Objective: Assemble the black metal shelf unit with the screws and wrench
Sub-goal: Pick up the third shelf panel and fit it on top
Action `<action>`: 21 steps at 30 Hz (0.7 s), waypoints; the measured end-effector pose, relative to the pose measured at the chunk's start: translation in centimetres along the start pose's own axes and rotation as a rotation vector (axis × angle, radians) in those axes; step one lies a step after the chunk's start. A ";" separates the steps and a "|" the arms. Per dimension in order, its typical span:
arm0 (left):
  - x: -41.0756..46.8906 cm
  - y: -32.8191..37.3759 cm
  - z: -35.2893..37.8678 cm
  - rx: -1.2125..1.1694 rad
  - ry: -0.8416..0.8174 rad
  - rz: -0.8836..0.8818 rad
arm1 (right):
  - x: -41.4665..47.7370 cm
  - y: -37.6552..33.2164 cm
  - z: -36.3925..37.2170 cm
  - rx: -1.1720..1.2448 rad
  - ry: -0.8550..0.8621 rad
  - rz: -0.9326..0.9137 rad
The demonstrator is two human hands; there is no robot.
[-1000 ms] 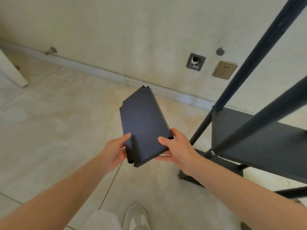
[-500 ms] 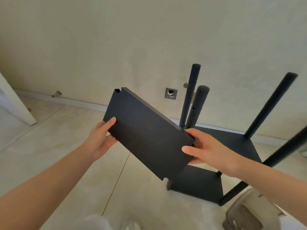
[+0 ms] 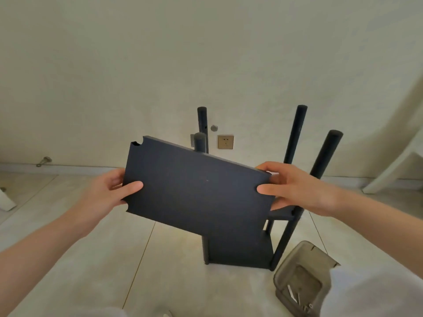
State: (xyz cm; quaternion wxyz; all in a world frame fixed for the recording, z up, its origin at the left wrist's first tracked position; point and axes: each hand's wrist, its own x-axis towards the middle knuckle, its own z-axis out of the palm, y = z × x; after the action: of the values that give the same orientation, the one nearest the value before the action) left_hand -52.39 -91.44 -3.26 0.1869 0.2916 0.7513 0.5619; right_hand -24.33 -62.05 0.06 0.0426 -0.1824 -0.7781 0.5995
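Observation:
A loose black shelf panel (image 3: 196,191) with notched corners is held tilted in the air, its left end higher. My left hand (image 3: 109,191) grips its left edge, thumb on the near face. My right hand (image 3: 295,188) grips its right edge the same way. Behind and below the panel stands the partly built shelf frame (image 3: 240,250), with a lower shelf fixed between upright black posts (image 3: 295,138). The post tops rise above the panel. A grey tray (image 3: 304,264) on the floor at lower right holds small metal parts, likely screws and a tool.
A pale wall with a socket (image 3: 225,142) and a skirting board runs behind the frame. A door stop (image 3: 43,161) sticks out at the left. A white furniture piece (image 3: 398,161) leans at the far right. Tiled floor lies around the frame.
The panel has swung from steeply tilted toward level and moved right over the frame. My view has risen and pulled back, and both hands now hold its short ends.

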 end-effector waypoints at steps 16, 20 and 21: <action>-1.3 7.9 9.2 -0.316 0.077 0.019 | -5.4 1.6 -5.0 0.122 0.436 -0.039; -0.3 9.4 9.7 -0.314 0.081 0.007 | -6.0 1.1 -5.4 0.125 0.388 -0.086; 0.0 9.7 9.9 -0.302 0.086 0.010 | -5.9 0.8 -5.6 0.109 0.379 -0.111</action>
State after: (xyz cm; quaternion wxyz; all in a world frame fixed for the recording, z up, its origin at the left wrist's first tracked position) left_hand -44.16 -82.26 3.05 0.1933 0.2396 0.6642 0.6813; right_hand -17.04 -58.74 1.78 0.2311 -0.2463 -0.7314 0.5925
